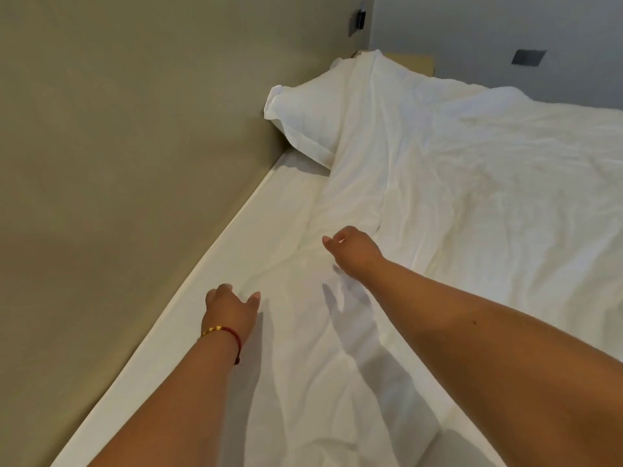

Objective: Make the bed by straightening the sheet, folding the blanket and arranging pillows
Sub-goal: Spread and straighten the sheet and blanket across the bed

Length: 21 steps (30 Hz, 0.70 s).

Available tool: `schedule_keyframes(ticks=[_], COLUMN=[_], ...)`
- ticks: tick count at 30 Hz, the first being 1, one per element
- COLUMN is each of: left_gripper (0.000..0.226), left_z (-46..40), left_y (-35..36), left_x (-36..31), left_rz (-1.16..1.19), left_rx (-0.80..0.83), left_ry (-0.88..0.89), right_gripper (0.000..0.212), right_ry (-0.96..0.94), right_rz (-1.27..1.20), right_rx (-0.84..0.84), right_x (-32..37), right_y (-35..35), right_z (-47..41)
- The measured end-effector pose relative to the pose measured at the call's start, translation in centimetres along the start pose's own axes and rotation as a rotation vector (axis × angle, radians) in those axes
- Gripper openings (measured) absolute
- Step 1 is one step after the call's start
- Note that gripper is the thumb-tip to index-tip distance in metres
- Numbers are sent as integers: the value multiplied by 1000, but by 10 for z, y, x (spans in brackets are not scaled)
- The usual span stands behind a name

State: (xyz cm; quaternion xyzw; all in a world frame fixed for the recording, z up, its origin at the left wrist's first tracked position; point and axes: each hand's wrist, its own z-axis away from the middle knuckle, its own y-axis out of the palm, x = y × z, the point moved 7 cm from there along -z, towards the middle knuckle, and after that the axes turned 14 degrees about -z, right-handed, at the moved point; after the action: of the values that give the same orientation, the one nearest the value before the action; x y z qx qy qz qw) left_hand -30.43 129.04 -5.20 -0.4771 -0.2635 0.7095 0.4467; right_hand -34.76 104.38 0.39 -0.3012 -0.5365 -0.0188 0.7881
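A white sheet covers the mattress beside the wall, with creases across it. A rumpled white blanket lies over the right part of the bed, its edge running down toward my right hand. A white pillow rests at the head against the wall, partly under the blanket. My left hand, with a bracelet on the wrist, hovers just above the sheet near the mattress edge, fingers curled down and slightly apart, holding nothing. My right hand is above the sheet next to the blanket's edge, fingers curled under; whether it pinches cloth is hidden.
A beige padded wall runs close along the left side of the mattress. A grey wall with a dark switch plate stands behind the bed head. A black fitting sits in the corner.
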Motion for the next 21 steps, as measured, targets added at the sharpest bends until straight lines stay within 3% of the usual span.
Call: schedule_keyframes(ticks=[3, 8, 11, 13, 16, 19, 21], left_gripper=[92, 77, 86, 79, 41, 24, 10], left_z=[-28, -31, -34, -34, -41, -63, -85], left_y=[10, 48, 60, 60, 35, -21, -74], left_x=[22, 39, 46, 45, 39, 37, 31], left_rz=[107, 296, 310, 317, 384, 525, 463], left_rx=[132, 371, 409, 399, 229, -24, -252], left_ry=[-91, -132, -118, -93, -47, -89, -30], right_gripper=[48, 71, 72, 58, 18, 29, 30], right_ry=[-20, 171, 182, 143, 82, -87, -214], right_rz=[15, 344, 569, 604, 349, -54, -222], right_rx=[26, 164, 210, 173, 128, -61, -140], right_x=[7, -45, -68, -61, -38, 17, 70], right_y=[44, 89, 97, 90, 81, 71, 74], right_z=[-51, -93, -103, -110, -112, -116, -126])
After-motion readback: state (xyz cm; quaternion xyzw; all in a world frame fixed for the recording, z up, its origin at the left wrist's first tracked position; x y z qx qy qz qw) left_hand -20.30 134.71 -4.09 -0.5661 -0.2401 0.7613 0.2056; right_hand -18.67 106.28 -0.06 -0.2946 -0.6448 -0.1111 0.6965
